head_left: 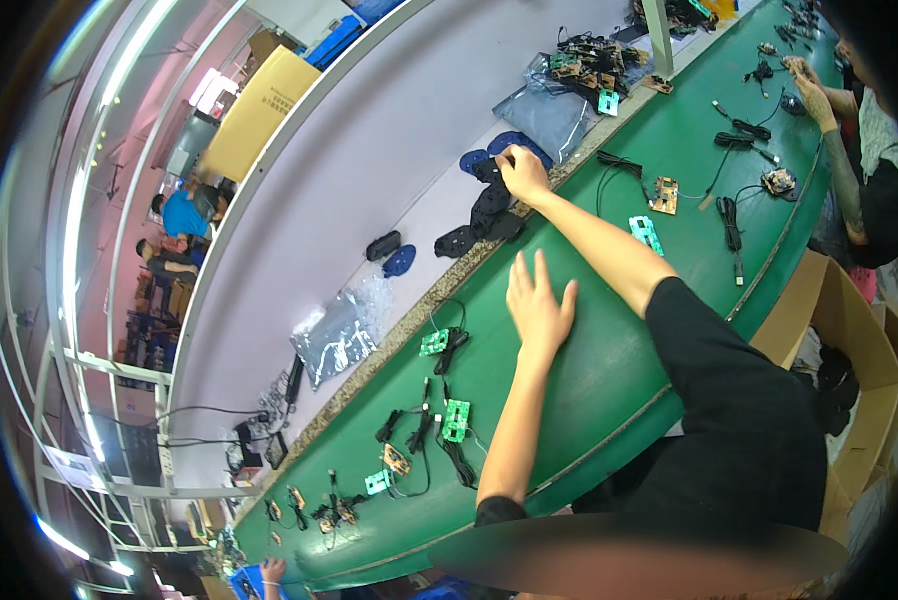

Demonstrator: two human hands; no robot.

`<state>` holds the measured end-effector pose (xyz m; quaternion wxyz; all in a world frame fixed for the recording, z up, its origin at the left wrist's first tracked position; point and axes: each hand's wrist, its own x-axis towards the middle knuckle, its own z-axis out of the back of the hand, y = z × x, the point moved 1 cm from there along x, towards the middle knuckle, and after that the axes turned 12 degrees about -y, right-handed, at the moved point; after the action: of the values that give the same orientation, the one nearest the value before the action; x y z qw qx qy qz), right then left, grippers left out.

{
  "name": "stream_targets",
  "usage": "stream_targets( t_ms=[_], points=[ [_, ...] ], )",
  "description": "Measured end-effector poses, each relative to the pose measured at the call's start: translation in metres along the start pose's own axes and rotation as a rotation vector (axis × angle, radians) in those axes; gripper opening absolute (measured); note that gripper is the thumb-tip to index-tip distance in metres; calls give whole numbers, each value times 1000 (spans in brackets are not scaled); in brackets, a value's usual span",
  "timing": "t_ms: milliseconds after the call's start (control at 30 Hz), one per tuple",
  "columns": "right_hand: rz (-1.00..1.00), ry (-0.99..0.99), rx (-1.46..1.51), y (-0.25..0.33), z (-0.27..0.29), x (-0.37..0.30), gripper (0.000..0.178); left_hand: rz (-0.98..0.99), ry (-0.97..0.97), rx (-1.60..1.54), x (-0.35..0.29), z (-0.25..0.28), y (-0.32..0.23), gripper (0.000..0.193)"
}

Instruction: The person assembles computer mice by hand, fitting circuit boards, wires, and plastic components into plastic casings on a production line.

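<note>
Right hand (522,177) extended far, fingers curled at black plastic shells (489,212) on far shelf (369,170) edge; cannot tell whether pinching. Left hand (542,312) over green counter (609,345), fingers spread.

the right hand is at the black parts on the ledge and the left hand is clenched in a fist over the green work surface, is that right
Not quite: the left hand is open, fingers extended, as the head view shows. The right hand is at the black parts, and the left is over the green work surface.
</note>
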<state>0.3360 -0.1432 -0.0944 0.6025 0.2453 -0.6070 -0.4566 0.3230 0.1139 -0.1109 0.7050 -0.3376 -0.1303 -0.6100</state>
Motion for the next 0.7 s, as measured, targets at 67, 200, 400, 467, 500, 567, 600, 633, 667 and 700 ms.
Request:
stream_targets(
  t_ms=[67, 200, 400, 467, 500, 567, 600, 633, 667, 700],
  points=[
    [-84, 53, 241, 25, 15, -13, 26, 28, 1, 116, 27, -41, 26, 77],
    [-15, 576, 476, 72, 89, -88, 23, 36, -175, 263, 34, -43, 135, 70],
    [394, 699, -127, 62, 247, -165, 29, 359, -21, -514, 10, -1, 70, 55],
    [450, 672, -133, 65, 244, -161, 34, 118, 60, -406, -38, 39, 29, 61],
    [472, 666, -108, 72, 237, -151, 33, 40, 180, -450, -56, 53, 5, 69],
    [525, 688, 20, 102, 197, -131, 31, -67, 237, -277, -101, 67, -28, 70],
    [617, 691, 132, 118, 164, -128, 27, -98, 209, -209, -112, 70, -36, 59],
    [626, 747, 205, 133, 130, -131, 21, -76, 187, -253, -116, 69, -34, 55],
    [553, 873, 254, 141, 90, -141, 19, -57, 166, -294, -119, 65, -29, 51],
    [479, 996, 300, 145, 45, -154, 17, -63, 146, -294, -119, 63, -25, 51]
  ],
)
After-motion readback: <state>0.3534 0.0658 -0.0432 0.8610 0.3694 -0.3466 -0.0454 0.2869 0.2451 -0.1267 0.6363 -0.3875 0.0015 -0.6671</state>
